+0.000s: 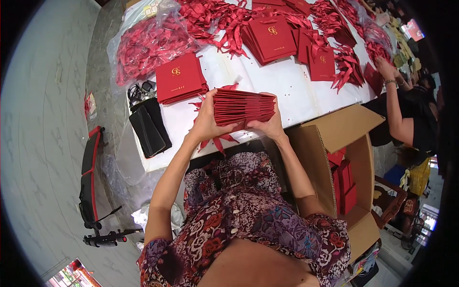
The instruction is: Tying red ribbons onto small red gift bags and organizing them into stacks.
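Between my two hands a thick stack of flat red paper gift bags (244,106) stands with its layered edges facing up. My left hand (209,117) grips its left end, thumb along the near side. The right end is held by my right hand (271,119), its thumb also on the near side. Red ribbon ends (221,142) stick out below and around the stack at the table's near edge. Just left of my left hand, a neat pile of red gift bags (180,79) with gold print lies flat.
The white-covered table (291,103) carries loose red ribbons (330,21), more red bags (270,38) and a plastic bag of ribbons (148,50). A black wallet-like case (147,130) lies at left. An opened carton (311,158) holding red bags stands right. Another person's arm (397,105) reaches in there.
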Demonstrator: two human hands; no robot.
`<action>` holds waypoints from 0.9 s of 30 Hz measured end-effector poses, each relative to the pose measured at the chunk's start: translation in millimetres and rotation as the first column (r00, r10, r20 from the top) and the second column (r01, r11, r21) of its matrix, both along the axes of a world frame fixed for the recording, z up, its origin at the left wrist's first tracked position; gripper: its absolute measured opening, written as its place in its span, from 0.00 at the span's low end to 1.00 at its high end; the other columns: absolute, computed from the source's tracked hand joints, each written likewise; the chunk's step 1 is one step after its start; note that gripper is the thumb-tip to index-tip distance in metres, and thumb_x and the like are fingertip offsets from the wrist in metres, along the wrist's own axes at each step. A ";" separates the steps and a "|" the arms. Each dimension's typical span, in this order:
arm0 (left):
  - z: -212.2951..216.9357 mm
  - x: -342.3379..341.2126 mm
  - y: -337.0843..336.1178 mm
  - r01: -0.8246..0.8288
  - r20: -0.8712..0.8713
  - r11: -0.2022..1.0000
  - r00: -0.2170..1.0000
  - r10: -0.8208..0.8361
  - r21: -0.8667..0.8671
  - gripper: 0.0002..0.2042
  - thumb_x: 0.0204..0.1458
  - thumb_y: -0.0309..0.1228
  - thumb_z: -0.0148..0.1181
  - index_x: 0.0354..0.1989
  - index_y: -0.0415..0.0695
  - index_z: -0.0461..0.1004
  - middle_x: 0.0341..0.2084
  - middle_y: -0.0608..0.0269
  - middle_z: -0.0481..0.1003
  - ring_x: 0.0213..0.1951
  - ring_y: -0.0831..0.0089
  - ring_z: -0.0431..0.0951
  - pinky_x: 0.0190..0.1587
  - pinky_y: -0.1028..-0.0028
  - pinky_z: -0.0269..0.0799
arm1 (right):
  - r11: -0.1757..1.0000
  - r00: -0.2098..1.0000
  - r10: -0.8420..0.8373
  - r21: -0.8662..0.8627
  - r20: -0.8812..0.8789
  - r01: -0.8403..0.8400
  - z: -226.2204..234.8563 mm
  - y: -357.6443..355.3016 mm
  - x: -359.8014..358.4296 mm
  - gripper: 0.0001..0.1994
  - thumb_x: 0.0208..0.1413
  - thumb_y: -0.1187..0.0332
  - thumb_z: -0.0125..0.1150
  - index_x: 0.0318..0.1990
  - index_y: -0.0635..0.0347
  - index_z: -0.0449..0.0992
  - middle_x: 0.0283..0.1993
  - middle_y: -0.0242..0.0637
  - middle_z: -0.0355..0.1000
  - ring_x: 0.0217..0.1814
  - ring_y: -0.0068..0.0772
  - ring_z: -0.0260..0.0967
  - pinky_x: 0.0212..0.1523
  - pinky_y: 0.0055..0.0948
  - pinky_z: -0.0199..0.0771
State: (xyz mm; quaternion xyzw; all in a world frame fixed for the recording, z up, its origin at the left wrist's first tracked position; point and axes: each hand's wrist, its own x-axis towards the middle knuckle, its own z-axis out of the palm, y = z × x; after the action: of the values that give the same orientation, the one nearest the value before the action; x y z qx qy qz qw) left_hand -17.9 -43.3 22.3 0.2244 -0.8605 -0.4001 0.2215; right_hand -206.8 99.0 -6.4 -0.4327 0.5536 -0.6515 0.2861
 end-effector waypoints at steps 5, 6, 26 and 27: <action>-7.9 0.6 8.5 -0.034 -0.063 0.999 0.997 0.033 -0.017 0.49 0.36 0.30 0.79 0.63 0.38 0.47 0.46 0.50 0.77 0.49 0.60 0.79 0.55 0.66 0.72 | 0.945 0.915 -0.324 -0.129 -0.239 0.301 -4.3 17.6 9.1 0.50 0.34 0.53 0.84 0.62 0.66 0.58 0.55 0.43 0.62 0.61 0.38 0.61 0.63 0.37 0.63; -10.4 0.1 10.5 -0.054 -0.100 0.997 0.994 0.048 -0.058 0.48 0.36 0.29 0.79 0.62 0.38 0.48 0.45 0.50 0.77 0.49 0.61 0.79 0.55 0.66 0.72 | 0.915 0.874 -0.403 -0.137 -0.271 0.380 -7.9 24.5 8.6 0.49 0.35 0.55 0.83 0.62 0.66 0.58 0.56 0.44 0.60 0.63 0.40 0.59 0.64 0.38 0.61; -9.2 0.2 17.9 -0.132 -0.131 0.991 0.982 0.135 0.032 0.48 0.34 0.37 0.80 0.62 0.35 0.53 0.48 0.47 0.71 0.52 0.52 0.73 0.56 0.62 0.69 | 0.927 0.917 -0.376 -0.041 -0.135 0.374 15.4 37.9 22.6 0.16 0.51 0.75 0.69 0.48 0.64 0.75 0.42 0.37 0.72 0.45 0.29 0.70 0.49 0.28 0.70; -8.9 1.0 17.1 -0.126 -0.110 0.992 0.986 0.125 0.000 0.49 0.35 0.33 0.80 0.63 0.36 0.49 0.48 0.48 0.73 0.52 0.57 0.75 0.56 0.64 0.70 | 0.927 0.917 -0.375 -0.042 -0.134 0.372 17.1 36.8 21.6 0.16 0.51 0.75 0.69 0.48 0.64 0.75 0.42 0.37 0.72 0.45 0.29 0.70 0.49 0.28 0.70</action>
State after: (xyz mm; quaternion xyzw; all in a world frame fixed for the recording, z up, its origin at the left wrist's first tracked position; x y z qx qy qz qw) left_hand -16.8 -26.1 13.4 0.2552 -0.8325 -0.3942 0.2940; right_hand -185.2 135.8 10.7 -0.3658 0.6394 -0.6666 0.1138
